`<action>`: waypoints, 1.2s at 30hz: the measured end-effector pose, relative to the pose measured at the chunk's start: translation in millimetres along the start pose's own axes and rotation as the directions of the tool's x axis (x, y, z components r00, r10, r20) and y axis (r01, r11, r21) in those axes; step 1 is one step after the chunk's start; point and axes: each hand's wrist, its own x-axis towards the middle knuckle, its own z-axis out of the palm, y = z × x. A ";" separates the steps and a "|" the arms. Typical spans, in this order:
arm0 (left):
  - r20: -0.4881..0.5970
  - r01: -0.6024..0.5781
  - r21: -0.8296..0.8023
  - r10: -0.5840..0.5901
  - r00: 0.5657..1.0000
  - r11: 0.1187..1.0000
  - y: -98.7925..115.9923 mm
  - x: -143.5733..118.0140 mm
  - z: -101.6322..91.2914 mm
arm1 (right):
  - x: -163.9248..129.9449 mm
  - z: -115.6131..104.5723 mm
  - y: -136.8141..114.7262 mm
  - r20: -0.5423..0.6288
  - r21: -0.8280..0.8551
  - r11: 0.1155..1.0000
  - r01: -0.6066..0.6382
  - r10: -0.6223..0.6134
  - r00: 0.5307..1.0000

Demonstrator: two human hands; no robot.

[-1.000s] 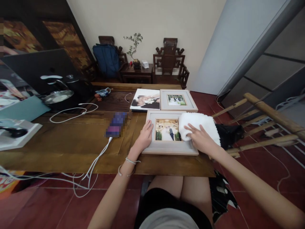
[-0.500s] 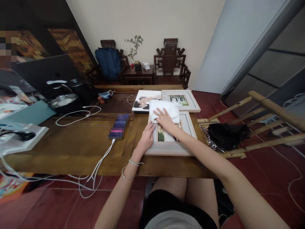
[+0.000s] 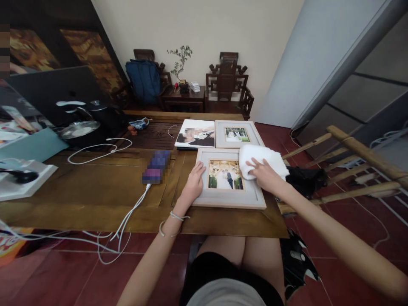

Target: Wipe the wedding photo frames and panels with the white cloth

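Observation:
A framed wedding photo (image 3: 224,176) in a pale wood frame lies flat near the table's front edge. My left hand (image 3: 194,183) rests along the frame's left side with its fingers stretched out over the edge. At the frame's right side, my right hand (image 3: 264,173) presses on a folded white cloth (image 3: 266,159), its fingers bent into the fabric. The cloth covers the frame's upper right corner and hangs past its right edge. Just behind lie a second framed photo (image 3: 251,129) and a white-edged photo print (image 3: 194,132) stacked on something dark.
A phone (image 3: 156,166) with white cables lies left of the frames on the wooden table (image 3: 108,182). Farther left are a power strip (image 3: 32,182), a glass-lidded pot (image 3: 81,129), a kettle (image 3: 106,114) and a laptop (image 3: 57,93). A bamboo rack (image 3: 360,157) stands at the right.
My right hand and the white cloth have slid from the frame's top middle to its right side, uncovering the photo. My left hand stays at the frame's left edge.

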 end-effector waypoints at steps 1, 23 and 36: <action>0.004 0.003 -0.004 -0.003 1.000 1.000 0.3 -0.2 -0.2 | -14.9 -3.4 -9.9 0.029 0.033 0.999 0.021 -0.021 0.999; 0.028 0.036 -0.019 -0.036 0.999 0.999 2.5 -0.7 -4.6 | 45.4 20.8 -33.7 -0.143 -0.003 0.998 0.061 -0.061 0.988; 0.133 0.009 0.042 -0.014 0.991 0.999 5.8 0.8 -8.4 | -39.2 -8.3 -104.1 -0.038 0.213 0.957 0.199 -0.196 0.980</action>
